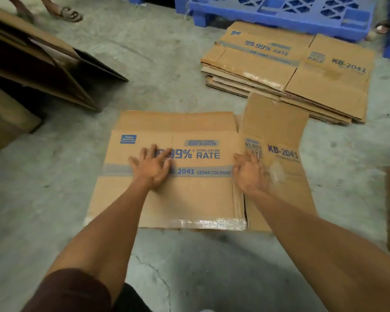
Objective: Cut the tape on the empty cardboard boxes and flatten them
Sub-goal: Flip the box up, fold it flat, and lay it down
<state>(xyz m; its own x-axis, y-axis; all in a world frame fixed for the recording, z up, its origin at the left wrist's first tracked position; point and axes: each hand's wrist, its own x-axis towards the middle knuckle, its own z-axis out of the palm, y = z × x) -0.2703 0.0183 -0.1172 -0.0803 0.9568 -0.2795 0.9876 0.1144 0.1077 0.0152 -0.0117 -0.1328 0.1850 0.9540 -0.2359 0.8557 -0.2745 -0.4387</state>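
Flattened box (pixel 189 194) lay on concrete floor (pixel 155 86), right in front of person. Left hand (pixel 152 166) pressed flat on it, fingers spread, gripping nothing. Right hand (pixel 249 174) open too, palm down at fold w/ side panel, holding nothing. Stack of flattened boxes (pixel 286 73) sat beyond, near blue pallet (pixel 279 12). Clear tape (pixel 212 222) along near edge.

— Left hand (pixel 152 167)?
— Palm down, fingers spread toward 12 o'clock, forearm extended from 7.
— Right hand (pixel 250 174)?
— Flat too, fingers fanned toward 12, forearm reaching in from 4 o'clock.
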